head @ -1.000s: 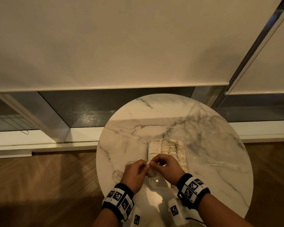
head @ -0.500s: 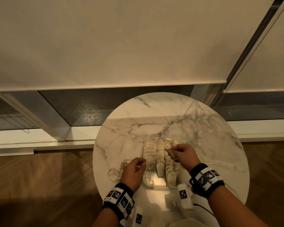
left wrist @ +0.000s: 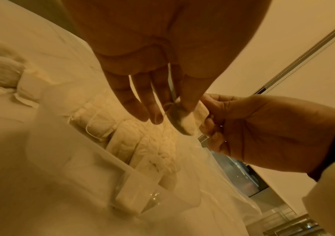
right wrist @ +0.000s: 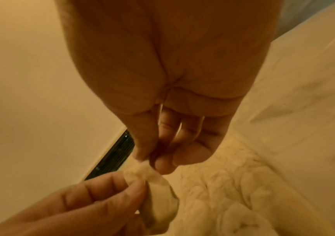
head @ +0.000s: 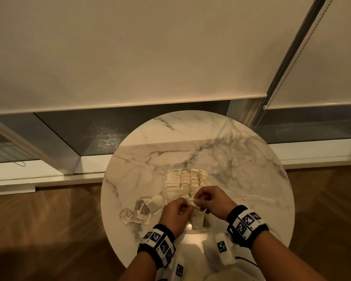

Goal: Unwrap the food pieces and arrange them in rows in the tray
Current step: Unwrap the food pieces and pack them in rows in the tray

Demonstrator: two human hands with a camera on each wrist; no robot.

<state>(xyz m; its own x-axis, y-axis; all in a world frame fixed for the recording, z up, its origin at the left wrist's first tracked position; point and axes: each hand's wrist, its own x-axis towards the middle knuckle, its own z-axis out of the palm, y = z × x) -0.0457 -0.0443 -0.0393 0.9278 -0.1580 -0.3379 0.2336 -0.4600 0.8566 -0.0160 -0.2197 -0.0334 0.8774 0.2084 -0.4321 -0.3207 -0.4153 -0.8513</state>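
At the far left of the round marble table lies a loose heap of flat, pale squares, some see-through with a darker patch inside; whether these are empty wrappers or still-wrapped pieces cannot be told. Just right of them, the left hand pinches one end of a small, soft, cream-coloured piece between thumb and forefinger, its other fingers hanging loosely straight in the left wrist view. The piece is crumpled and pillow-like, held in the air just above the near end of the tray, between the two hands. The right hand pinches its other end with thumb and fingertips, the remaining fingers curled.

Both hands and their marked black wristbands cover the near part of the tray. The tray itself is shallow and clear, with four rows of pale cream pieces packed side by side, filling its far part; one more piece stands near its front edge. Behind the table hang cream roller blinds.
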